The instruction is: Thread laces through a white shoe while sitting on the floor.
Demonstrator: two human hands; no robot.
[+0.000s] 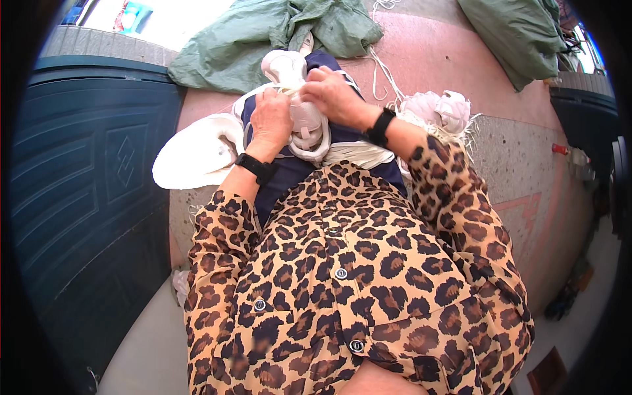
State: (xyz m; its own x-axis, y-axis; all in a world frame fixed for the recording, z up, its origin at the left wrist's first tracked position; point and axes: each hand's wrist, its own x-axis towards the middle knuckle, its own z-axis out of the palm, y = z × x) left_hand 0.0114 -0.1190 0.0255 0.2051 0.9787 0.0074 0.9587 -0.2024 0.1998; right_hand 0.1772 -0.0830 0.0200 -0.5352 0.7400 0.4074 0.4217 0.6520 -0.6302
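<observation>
A pale pink and white shoe lies on my dark blue lap, its heel end toward me. My left hand is closed at the shoe's left side, fingertips bent in near its middle. From the right my right hand comes over the shoe with fingers curled, pinching at a pale lace between the hands. The exact grip of the fingertips is too small to make out. A bundle of loose white laces rests across my right thigh.
At my left lies a white rounded, hollow item beside dark blue panelled doors. More pale pink shoe pieces with stray laces are at my right. Green sacks lie ahead, and another green sack stands far right. A red-handled tool lies right.
</observation>
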